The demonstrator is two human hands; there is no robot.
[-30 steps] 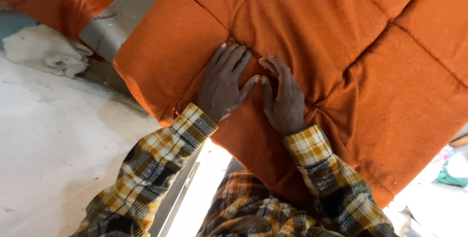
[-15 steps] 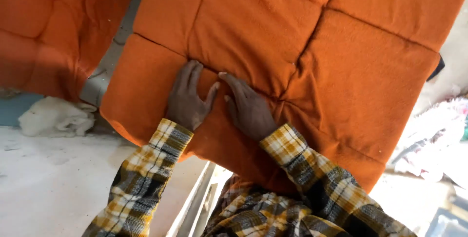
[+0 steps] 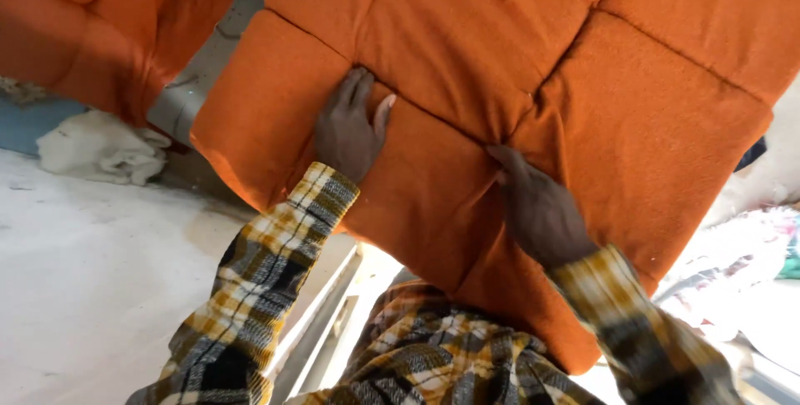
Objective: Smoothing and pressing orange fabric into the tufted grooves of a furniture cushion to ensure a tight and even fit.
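A large orange tufted cushion (image 3: 517, 63) fills the upper middle and right of the head view, divided into padded squares by deep seams. My left hand (image 3: 348, 128) lies flat on it, fingers pressed into a seam crossing near its left side. My right hand (image 3: 537, 209) rests on the cushion lower and to the right, fingertips at another seam crossing where the fabric puckers. Both arms wear yellow and black plaid sleeves. Neither hand grips the fabric as far as I can see.
A second orange tufted cushion (image 3: 92, 30) lies at the upper left. A crumpled white cloth (image 3: 100, 148) sits below it on a pale dusty floor (image 3: 92, 288). A grey metal frame (image 3: 321, 322) runs under the cushion. Mixed fabrics (image 3: 750, 247) lie at the right edge.
My hands have moved apart along the cushion: the right hand slid right and down to another seam crossing. The view has shifted, and the cushion now sits further right.
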